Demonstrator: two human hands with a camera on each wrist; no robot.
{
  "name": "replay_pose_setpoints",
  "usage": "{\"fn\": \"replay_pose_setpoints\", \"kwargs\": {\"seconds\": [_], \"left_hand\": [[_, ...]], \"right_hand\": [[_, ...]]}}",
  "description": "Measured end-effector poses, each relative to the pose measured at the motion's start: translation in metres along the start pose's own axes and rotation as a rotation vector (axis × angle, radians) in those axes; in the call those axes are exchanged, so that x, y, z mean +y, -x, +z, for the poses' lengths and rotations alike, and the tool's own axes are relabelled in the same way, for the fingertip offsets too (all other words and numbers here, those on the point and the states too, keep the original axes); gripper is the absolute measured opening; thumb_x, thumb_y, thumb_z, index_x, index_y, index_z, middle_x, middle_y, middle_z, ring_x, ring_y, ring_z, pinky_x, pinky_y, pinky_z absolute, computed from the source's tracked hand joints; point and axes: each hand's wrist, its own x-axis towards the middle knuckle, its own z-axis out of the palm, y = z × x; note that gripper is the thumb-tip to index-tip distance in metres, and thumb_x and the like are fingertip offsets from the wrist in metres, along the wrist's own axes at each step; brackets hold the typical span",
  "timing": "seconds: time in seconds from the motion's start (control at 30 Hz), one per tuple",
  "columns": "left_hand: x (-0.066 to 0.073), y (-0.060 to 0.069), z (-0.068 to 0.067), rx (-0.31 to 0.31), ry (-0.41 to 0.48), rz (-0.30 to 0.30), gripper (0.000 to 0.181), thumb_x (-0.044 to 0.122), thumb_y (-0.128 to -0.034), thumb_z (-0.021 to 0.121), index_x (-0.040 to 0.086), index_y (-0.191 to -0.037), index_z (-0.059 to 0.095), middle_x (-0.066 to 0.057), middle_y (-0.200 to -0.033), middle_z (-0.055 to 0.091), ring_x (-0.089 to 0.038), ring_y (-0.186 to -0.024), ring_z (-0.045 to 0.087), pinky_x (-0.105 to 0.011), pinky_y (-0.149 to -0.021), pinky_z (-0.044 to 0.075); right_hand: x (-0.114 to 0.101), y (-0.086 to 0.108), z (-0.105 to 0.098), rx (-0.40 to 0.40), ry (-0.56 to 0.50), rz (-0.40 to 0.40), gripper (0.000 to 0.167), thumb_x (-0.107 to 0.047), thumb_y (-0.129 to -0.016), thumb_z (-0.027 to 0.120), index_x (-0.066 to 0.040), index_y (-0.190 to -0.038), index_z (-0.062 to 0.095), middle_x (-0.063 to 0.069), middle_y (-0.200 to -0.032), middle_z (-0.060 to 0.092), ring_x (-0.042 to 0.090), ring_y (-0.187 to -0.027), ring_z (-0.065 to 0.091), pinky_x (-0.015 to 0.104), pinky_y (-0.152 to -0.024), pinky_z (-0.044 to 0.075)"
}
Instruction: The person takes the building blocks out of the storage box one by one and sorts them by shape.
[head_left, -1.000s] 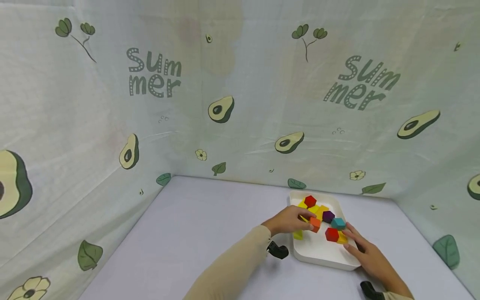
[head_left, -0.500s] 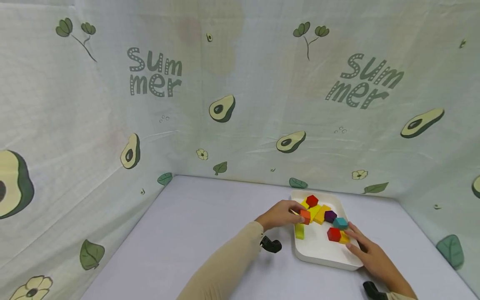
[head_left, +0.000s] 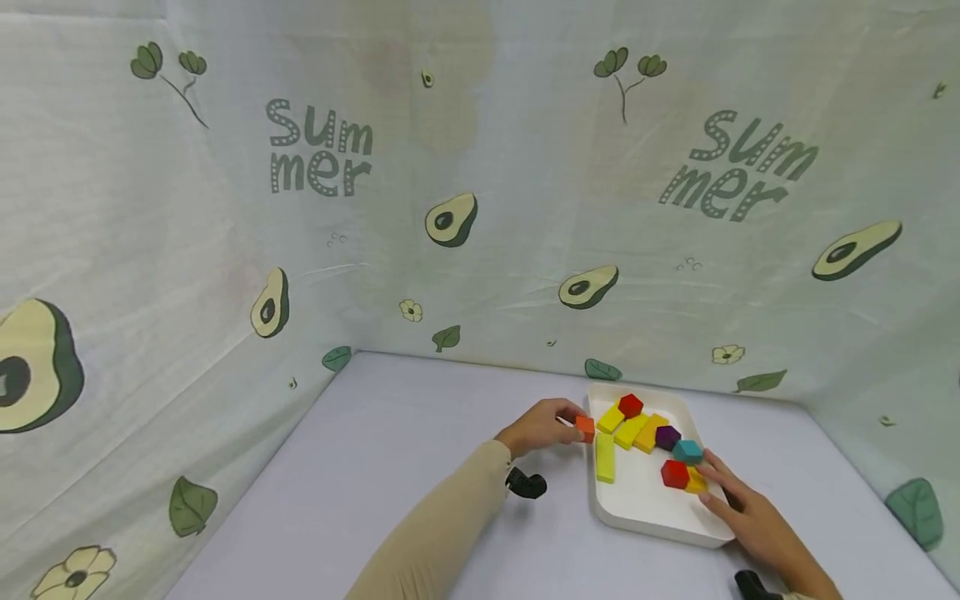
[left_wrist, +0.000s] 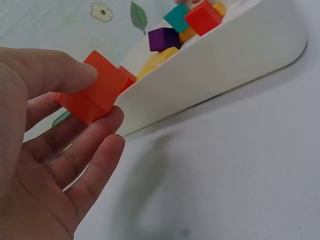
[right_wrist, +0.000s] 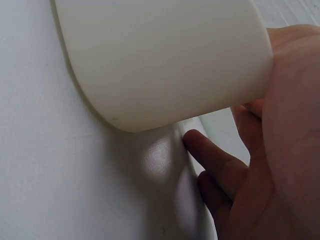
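An orange block (head_left: 585, 428) is pinched between the thumb and fingers of the left hand (head_left: 538, 427), just outside the left rim of the white tray (head_left: 645, 521). The left wrist view shows the same orange block (left_wrist: 97, 92) raised beside the tray wall (left_wrist: 220, 65), the lower fingers of the left hand (left_wrist: 60, 155) spread beneath. At the tray's right side the right hand (head_left: 757, 523) grips the rim, thumb over the edge, close to a yellow block (head_left: 697, 481). In the right wrist view, this hand (right_wrist: 285, 140) lies against the tray's outer wall (right_wrist: 165, 65).
Inside the tray are a lime block (head_left: 604, 458), several yellow blocks, two red blocks (head_left: 631, 406), a purple block (head_left: 667, 437) and a teal block (head_left: 687, 452). A printed cloth (head_left: 510, 167) hangs behind the pale table (head_left: 420, 408).
The left hand has carried the orange block leftward from above the tray to outside its left rim, uncovering the lime block. The right hand has stayed at the tray's right side.
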Motion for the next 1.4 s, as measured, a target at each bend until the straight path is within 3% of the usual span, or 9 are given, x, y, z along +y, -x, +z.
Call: {"fn": "replay_pose_setpoints", "kwargs": {"seconds": [0.13,0.47,0.63,1.03,1.4], "left_hand": [[-0.008,0.001,-0.002,0.023,0.001,-0.044,0.023,0.021,-0.0863,0.079,0.024,-0.107,0.07,0.008,-0.099,0.063,-0.015,-0.083,0.062,-0.033,-0.08,0.053],[-0.018,0.006,-0.009,0.047,-0.001,-0.049,0.026,0.019,-0.0869,0.076,0.023,-0.111,0.07,0.008,-0.1,0.064,-0.016,-0.081,0.063,-0.031,-0.076,0.053],[-0.02,0.008,-0.011,0.071,0.0,-0.073,0.026,0.019,-0.0871,0.076,0.022,-0.112,0.07,0.006,-0.101,0.064,-0.016,-0.082,0.062,-0.031,-0.077,0.053],[-0.033,-0.004,-0.013,0.139,-0.082,-0.075,0.028,0.016,-0.0879,0.076,0.019,-0.115,0.071,0.006,-0.099,0.065,-0.014,-0.081,0.06,-0.029,-0.075,0.053],[-0.035,-0.015,-0.015,0.154,-0.123,-0.079,0.029,0.014,-0.0855,0.078,0.019,-0.113,0.072,0.006,-0.098,0.065,-0.013,-0.085,0.059,-0.031,-0.081,0.053]], "right_hand": [[0.001,0.001,0.0,-0.011,0.002,0.007,0.075,-0.052,-0.099,0.055,0.001,-0.151,0.04,0.024,-0.162,0.015,0.059,-0.14,0.018,0.077,-0.097,0.027],[-0.002,0.002,-0.005,0.039,0.02,0.004,0.08,-0.056,-0.096,0.058,0.002,-0.149,0.042,0.024,-0.16,0.022,0.058,-0.139,0.025,0.067,-0.101,0.034],[0.0,0.007,-0.01,0.018,0.0,0.024,0.078,-0.054,-0.094,0.062,0.0,-0.148,0.045,0.022,-0.159,0.026,0.056,-0.139,0.027,0.059,-0.1,0.04],[0.008,0.005,-0.008,-0.077,-0.063,0.06,0.08,-0.05,-0.094,0.064,-0.003,-0.153,0.037,0.022,-0.163,0.015,0.057,-0.142,0.016,0.069,-0.102,0.031],[0.007,0.005,-0.011,-0.06,-0.058,0.039,0.08,-0.048,-0.094,0.066,0.0,-0.152,0.039,0.023,-0.162,0.015,0.058,-0.141,0.016,0.07,-0.102,0.031]]}}
